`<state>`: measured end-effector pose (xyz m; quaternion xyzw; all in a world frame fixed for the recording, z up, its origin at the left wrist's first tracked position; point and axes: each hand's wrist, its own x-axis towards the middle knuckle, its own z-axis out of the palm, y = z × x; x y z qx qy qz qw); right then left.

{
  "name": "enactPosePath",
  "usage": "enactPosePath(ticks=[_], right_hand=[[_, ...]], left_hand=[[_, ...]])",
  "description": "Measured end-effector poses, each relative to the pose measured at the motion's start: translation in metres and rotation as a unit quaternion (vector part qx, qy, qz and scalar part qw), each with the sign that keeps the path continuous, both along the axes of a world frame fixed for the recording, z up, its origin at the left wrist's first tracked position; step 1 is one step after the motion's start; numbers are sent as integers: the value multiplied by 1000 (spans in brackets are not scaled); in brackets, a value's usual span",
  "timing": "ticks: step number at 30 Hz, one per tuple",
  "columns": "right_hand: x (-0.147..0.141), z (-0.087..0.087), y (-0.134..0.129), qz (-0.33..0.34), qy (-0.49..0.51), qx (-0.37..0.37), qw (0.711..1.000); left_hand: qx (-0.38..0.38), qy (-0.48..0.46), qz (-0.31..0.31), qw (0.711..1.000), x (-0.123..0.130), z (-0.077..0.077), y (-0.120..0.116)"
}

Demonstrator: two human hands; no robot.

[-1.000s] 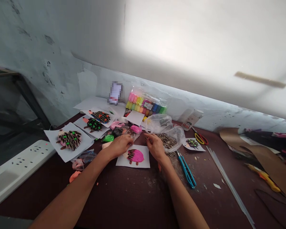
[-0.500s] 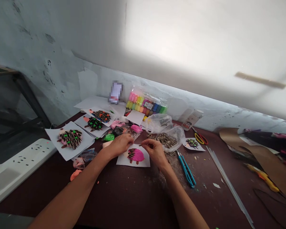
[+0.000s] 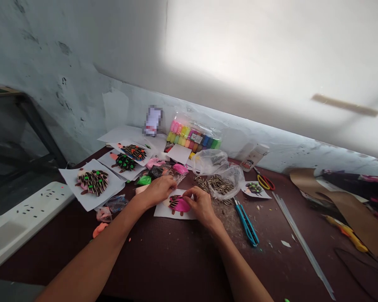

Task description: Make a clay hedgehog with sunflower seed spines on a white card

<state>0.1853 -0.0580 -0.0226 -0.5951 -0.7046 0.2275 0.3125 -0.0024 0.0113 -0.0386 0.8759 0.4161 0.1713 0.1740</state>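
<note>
A white paper card (image 3: 160, 212) lies flat in front of me, with a hedgehog figure of pink clay (image 3: 184, 204) on it. Striped sunflower seeds (image 3: 174, 202) stick in the left part of the pink body, and two brown feet show below. My right hand (image 3: 201, 205) pinches a sunflower seed over the right side of the pink clay; the fingers mostly hide it. At the card's upper left edge, my left hand (image 3: 160, 189) has its fingers curled together; what they hold, if anything, is hidden. Loose seeds spill from a clear plastic bag (image 3: 234, 180) beyond my right hand.
Seed-covered hedgehog cards (image 3: 93, 182) lie at the left beside a white power strip (image 3: 31, 218). Clay packs (image 3: 193, 138) stand at the wall. A teal utility knife (image 3: 247, 224), scissors (image 3: 264, 182), glue sticks (image 3: 302, 243) and a yellow glue gun (image 3: 349, 235) lie at the right.
My right hand has moved left and slightly down with the seed, from the card's right edge onto the pink clay. My left hand has stayed almost in place.
</note>
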Motion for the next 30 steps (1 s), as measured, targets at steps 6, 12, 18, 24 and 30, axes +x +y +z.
enactPosePath(ticks=[6,12,18,24,30], right_hand=[[-3,-3,1,23,7,7,1000],[-4,-6,3,32,-10,6,999],[-5,-10,6,37,-28,14,999],[-3,-12,8,44,-33,26,998],[-3,-13,8,48,-59,40,996]], left_hand=[[-5,0,3,1000,1,2,-2],[-7,6,6,1000,1,2,-1],[1,2,0,1000,0,2,-1],[-8,11,1,1000,1,3,-1],[-5,8,5,1000,2,2,-2]])
